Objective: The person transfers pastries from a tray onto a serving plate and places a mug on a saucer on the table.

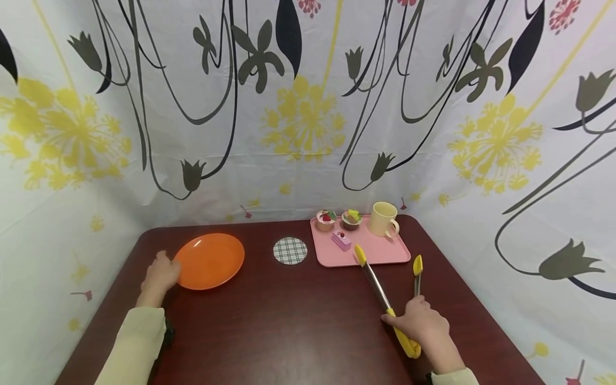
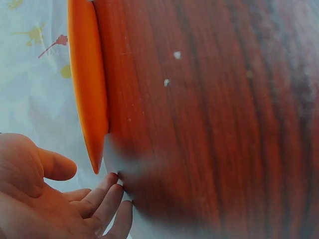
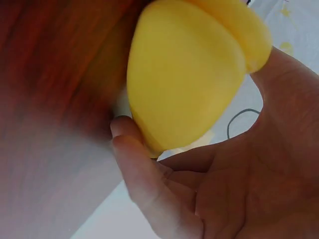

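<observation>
At the left of the table, an orange plate [image 1: 210, 261] lies flat. My left hand [image 1: 161, 271] is at its left rim. In the left wrist view the thumb stands apart from the rim, with the fingertips [image 2: 113, 178] low by the table edge. On the right, my right hand [image 1: 421, 321] holds yellow-and-silver tongs [image 1: 377, 286], thumb on one arm and fingers about the other. The arms are spread wide, with nothing between their yellow tips. The yellow handle end [image 3: 184, 74] fills much of the right wrist view.
A pink tray [image 1: 337, 258] at the back right bears two toy cupcakes [image 1: 326, 221], a purple cake slice [image 1: 341, 240] and a cream mug [image 1: 383, 218]. Between plate and tray lies a round checked coaster [image 1: 290, 251]. A patterned curtain [image 1: 308, 176] surrounds the dark wooden table [image 1: 284, 331].
</observation>
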### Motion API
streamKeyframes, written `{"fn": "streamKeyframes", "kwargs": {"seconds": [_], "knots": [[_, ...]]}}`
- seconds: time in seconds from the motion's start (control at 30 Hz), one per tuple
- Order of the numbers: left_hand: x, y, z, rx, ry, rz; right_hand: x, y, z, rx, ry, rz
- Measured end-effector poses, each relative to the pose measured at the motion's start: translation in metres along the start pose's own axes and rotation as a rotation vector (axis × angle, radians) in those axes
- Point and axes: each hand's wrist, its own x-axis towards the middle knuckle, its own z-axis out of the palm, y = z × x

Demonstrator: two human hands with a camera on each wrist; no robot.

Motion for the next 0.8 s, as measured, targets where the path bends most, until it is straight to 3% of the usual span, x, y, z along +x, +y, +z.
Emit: {"fn": "streamKeyframes", "kwargs": {"seconds": [0.3,0.5,0.8], "knots": [[-0.004,0.004,-0.004,0.089,-0.058,0.073,-0.004,0.009,-0.006,0.066,0.004,-0.001],[-0.007,0.005,-0.006,0.089,-0.084,0.077,-0.007,0.018,-0.016,0.081,0.005,0.015],[-0.001,-0.004,-0.001,0.104,-0.11,0.136,-0.002,0.026,-0.022,0.054,0.064,0.033]]}}
